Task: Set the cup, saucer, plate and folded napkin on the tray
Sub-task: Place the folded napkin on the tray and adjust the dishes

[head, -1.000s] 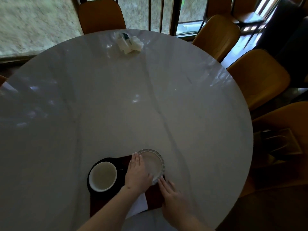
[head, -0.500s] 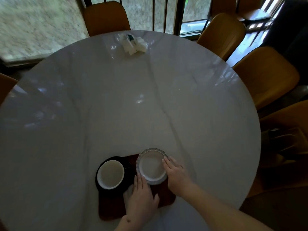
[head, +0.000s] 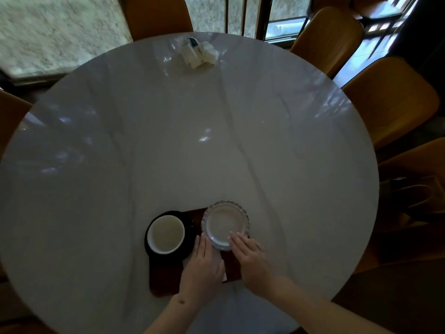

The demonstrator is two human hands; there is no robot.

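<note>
Layout: dark wood tray (head: 166, 280) sits at near edge of the round marble bench (head: 168, 141). White cup (head: 165, 233) stands upright on a black saucer (head: 150, 253), at tray's far-left corner; saucer overhangs tray edge on the left. Fluted clear-glass plate (head: 225, 225) lies on tray's far-right part, rim reaching past the far edge. Folded napkin (head: 224, 276) is white, mostly hidden under the palm; only a sliver shows at tray's near-right.

Hands: left hand (head: 202, 266) lies flat, fingers extended and close together, pressing down on napkin, fingertips just beside plate's near-left rim. Right hand (head: 252, 259) is open, fingers loosely spread, tips resting on plate's near rim. Neither pinches anything.

Status (est.): all four items appear on tray; remaining work looks like final alignment only.

Handling notes (judgement):
- Plate: glass, rigid, fragile, prob. slick on polished wood. Nudge at rim w/ fingertips; to lift, pinch opposite rim pts. Avoid knocking against cup.
- Cup/saucer: ceramic, stiff, moderately heavy. Move as pair by saucer rim; cup handle not clearly visible.
- Napkin: soft, light, shifts easily. Hold flat w/ palm while adjusting plate.
- Tray: stiff; grip both short ends if carried.
</note>
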